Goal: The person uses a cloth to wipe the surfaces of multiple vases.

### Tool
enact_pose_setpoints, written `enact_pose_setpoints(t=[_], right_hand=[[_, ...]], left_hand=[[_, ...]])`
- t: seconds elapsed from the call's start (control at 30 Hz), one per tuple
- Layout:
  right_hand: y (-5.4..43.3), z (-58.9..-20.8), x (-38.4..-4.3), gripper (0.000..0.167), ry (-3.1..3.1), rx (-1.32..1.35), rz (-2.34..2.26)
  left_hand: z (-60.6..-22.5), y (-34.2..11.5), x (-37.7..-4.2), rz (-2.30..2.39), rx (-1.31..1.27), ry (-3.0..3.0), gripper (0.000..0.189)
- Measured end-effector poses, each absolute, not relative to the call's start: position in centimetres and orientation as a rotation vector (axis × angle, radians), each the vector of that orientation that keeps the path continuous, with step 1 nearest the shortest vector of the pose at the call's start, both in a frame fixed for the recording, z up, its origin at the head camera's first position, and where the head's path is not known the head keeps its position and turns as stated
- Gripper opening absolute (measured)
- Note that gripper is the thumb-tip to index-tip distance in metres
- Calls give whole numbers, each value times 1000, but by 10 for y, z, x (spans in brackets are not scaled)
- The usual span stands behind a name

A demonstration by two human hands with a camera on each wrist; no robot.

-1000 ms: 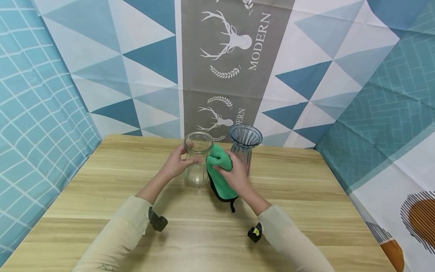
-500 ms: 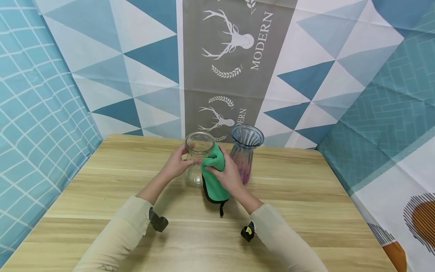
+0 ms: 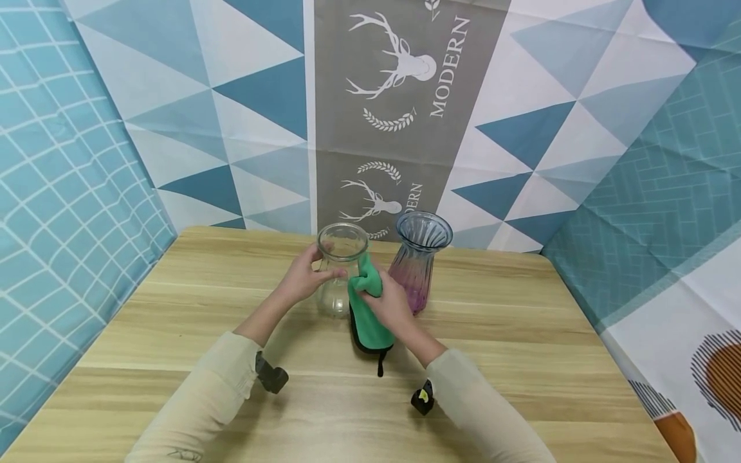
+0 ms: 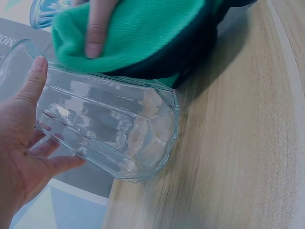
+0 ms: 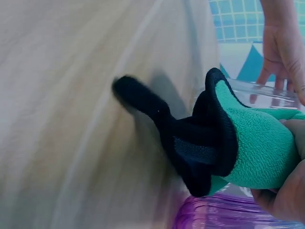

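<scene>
A clear glass vase (image 3: 334, 296) stands upright on the wooden table, and my left hand (image 3: 303, 276) grips it around its neck. In the left wrist view the thumb lies along the near side of the clear glass (image 4: 105, 119), with the other fingers spread behind it. My right hand (image 3: 390, 299) holds a folded green cloth (image 3: 367, 321) with a black edge and a black hanging loop (image 5: 140, 98). The cloth lies against the right side of the clear vase. In the left wrist view the right thumb (image 4: 97, 33) presses on the cloth.
Just right of the right hand stands a second ribbed glass vase (image 3: 418, 270), bluish at its flared rim and purple toward its base. The wooden table (image 3: 503, 334) ends at the back against a patterned fabric backdrop (image 3: 260, 128). More fabric hangs at both sides.
My right hand moved left with the green cloth, then slightly down along the clear vase, so more of the purple vase shows. The left hand keeps its hold on the clear vase.
</scene>
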State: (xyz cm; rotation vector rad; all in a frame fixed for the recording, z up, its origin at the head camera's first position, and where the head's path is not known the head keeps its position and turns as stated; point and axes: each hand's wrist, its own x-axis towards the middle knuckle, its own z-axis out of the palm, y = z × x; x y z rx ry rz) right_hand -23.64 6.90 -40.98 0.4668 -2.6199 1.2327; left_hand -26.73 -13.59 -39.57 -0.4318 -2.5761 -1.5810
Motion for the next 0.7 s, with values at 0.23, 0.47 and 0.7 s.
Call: enact_pose_setpoints(t=[0.23, 0.47, 0.7], right_hand=[[73, -419, -233, 61, -2697, 445, 1174], [77, -415, -235, 48, -2482, 453, 1225], [75, -400, -236, 57, -2401, 467, 1310]], left_hand=[[-397, -135, -268, -1580, -432, -2580, 77], [-396, -135, -268, -1589, -436, -2588, 77], [-394, -135, -266, -1586, -425, -2587, 76]])
